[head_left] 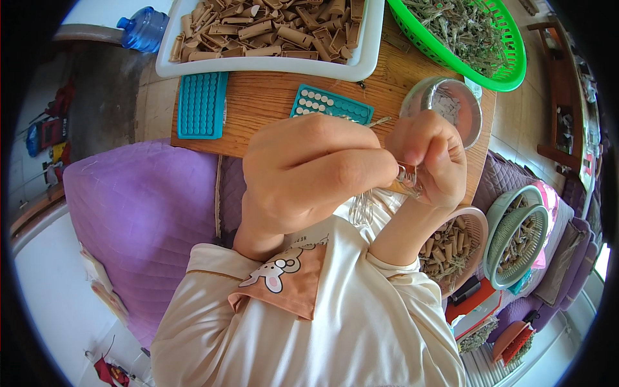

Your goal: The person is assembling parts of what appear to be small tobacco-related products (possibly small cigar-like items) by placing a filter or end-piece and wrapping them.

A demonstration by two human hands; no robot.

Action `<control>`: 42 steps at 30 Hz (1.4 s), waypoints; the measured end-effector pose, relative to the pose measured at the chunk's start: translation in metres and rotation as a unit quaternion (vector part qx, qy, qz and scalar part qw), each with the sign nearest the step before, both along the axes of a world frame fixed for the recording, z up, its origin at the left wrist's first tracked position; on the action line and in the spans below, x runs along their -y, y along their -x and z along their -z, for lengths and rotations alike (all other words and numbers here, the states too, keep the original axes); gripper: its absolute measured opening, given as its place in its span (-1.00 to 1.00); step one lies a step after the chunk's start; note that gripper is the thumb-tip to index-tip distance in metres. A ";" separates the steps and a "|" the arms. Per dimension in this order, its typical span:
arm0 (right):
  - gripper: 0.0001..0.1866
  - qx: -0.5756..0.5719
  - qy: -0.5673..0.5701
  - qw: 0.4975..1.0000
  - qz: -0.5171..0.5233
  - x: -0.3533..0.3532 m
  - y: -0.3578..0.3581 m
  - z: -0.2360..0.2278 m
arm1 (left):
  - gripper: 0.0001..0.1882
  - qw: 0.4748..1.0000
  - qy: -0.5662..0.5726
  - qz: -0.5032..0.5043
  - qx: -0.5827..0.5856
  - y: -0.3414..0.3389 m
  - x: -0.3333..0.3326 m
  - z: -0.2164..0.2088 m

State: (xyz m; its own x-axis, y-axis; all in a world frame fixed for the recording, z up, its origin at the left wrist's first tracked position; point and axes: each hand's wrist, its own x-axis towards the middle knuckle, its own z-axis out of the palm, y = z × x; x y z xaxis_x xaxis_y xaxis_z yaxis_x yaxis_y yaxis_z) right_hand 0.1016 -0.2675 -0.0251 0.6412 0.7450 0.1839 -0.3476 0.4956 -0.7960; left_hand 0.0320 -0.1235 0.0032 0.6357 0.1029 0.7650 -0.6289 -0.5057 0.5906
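Observation:
In front of my chest, both hands come close together. My left hand (pixel 316 168) is closed, its fingers bent and their tips meeting near my right hand. My right hand (pixel 433 155) is curled with thumb and forefinger pinched. Between the two are looped, shiny thin wire strands (pixel 409 177), with a small brownish bit among them. More pale strands (pixel 362 208) hang below my left hand. Just behind the hands lies a teal tray (pixel 348 108) with round wells, several holding white discs; my left hand partly covers it.
On the wooden table (pixel 258 103) stand a white bin (pixel 271 66) of brown half-tube pieces, a second teal tray (pixel 201 106), a clear bowl (pixel 467 116) and a green basket (pixel 512 58) of strand bundles. To the right are a pink basket (pixel 478 235) and green baskets (pixel 538 222) of brown pieces.

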 end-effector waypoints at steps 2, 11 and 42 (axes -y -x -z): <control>-0.65 -0.003 -0.031 1.000 -0.002 0.001 0.000 0.002 | -0.83 1.000 -0.001 0.000 0.003 0.000 0.000 0.000; -0.63 -0.022 0.083 0.993 -0.077 0.004 0.005 -0.021 | -0.85 0.999 -0.028 -0.030 0.013 0.000 -0.002 0.004; -0.84 0.271 -0.027 0.927 0.256 -0.004 0.016 -0.017 | -0.91 0.953 0.220 -0.042 -0.202 0.009 0.013 -0.006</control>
